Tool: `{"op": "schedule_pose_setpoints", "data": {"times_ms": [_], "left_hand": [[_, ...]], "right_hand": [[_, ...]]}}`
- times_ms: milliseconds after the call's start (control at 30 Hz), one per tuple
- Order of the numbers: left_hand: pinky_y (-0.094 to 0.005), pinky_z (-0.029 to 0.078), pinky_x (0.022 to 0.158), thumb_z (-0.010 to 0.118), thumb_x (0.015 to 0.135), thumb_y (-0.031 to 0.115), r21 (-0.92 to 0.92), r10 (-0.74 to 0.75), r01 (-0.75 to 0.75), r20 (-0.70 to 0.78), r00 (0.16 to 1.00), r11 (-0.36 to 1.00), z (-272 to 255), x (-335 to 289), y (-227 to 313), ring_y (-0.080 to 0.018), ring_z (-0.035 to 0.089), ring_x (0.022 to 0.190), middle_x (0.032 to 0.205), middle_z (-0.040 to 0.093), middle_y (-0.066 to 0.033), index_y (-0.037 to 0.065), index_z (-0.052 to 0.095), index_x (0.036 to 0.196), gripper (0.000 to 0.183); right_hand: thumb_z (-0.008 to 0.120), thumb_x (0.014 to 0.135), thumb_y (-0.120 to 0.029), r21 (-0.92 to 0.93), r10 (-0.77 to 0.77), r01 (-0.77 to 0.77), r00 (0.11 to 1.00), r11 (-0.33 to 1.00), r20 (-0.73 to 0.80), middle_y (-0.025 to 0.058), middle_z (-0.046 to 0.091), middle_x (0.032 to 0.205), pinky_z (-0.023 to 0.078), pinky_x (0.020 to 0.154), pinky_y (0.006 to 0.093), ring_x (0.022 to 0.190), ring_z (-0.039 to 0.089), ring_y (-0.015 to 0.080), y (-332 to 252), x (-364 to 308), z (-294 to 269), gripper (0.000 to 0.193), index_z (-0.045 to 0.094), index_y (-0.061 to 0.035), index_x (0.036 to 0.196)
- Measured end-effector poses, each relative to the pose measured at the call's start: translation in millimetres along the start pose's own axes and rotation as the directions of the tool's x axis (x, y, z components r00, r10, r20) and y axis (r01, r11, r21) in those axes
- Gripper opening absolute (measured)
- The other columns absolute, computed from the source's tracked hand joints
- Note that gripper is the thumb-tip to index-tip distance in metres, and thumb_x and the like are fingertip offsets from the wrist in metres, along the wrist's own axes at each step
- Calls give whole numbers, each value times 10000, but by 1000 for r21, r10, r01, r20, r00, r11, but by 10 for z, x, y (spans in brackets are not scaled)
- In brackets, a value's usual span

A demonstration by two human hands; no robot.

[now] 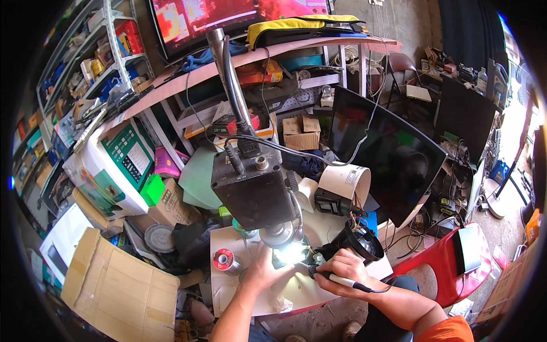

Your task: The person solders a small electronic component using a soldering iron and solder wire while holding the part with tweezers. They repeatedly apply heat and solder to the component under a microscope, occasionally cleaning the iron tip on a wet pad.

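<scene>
My left hand is under the lens of a black box-shaped microscope head, its fingers closed at the edge of a very bright light. Glare hides what they hold. From the right, my right hand grips a soldering iron with a pale handle and a black cord. The iron's front end points left toward the lit spot; its tip is lost in the glare and dark parts there. A black round housing with loose wires sits just beyond my right hand. Left of my left hand stands a red-rimmed solder spool.
A metal pole rises behind the microscope head, with cables trailing from it. A large dark screen leans at the right, near a red chair. An open cardboard box stands at the left. Behind runs a cluttered shelf bench.
</scene>
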State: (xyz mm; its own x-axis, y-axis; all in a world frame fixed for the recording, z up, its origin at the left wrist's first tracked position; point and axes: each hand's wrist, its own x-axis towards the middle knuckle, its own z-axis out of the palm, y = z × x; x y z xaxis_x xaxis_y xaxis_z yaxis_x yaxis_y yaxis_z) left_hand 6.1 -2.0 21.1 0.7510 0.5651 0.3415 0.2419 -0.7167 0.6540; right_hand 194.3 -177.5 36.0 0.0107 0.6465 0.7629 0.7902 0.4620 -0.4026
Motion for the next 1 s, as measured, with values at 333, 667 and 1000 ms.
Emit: {"op": "schedule_pose_setpoints", "data": {"times_ms": [333,667,1000], "left_hand": [[-475,432,1045,876,708,269,-2,7,-7,3,1000,1000,-1,4,-9,-406,504,1265,1353,503,-232,57,436,1414,859],[-479,428,1050,878,703,279,20,21,-21,-4,1000,1000,9,8,-32,-414,495,1274,1364,496,-237,60,422,1427,883],[-485,443,1029,886,684,290,51,-7,7,15,1000,999,12,-28,-69,-424,504,1250,1343,500,-248,54,407,1431,918]], "right_hand": [[835,695,-74,1,-7,7,1000,1000,-3,54,681,768,460,617,329,655,615,209,18,-19,10,243,687,-60,887],[837,703,-76,5,8,-8,1000,1000,8,51,678,769,460,622,333,657,612,207,-18,15,-11,238,688,-62,889],[842,705,-98,-15,16,-16,1000,1000,12,54,670,771,464,645,339,683,605,226,-43,15,-23,241,706,-61,900]]}}
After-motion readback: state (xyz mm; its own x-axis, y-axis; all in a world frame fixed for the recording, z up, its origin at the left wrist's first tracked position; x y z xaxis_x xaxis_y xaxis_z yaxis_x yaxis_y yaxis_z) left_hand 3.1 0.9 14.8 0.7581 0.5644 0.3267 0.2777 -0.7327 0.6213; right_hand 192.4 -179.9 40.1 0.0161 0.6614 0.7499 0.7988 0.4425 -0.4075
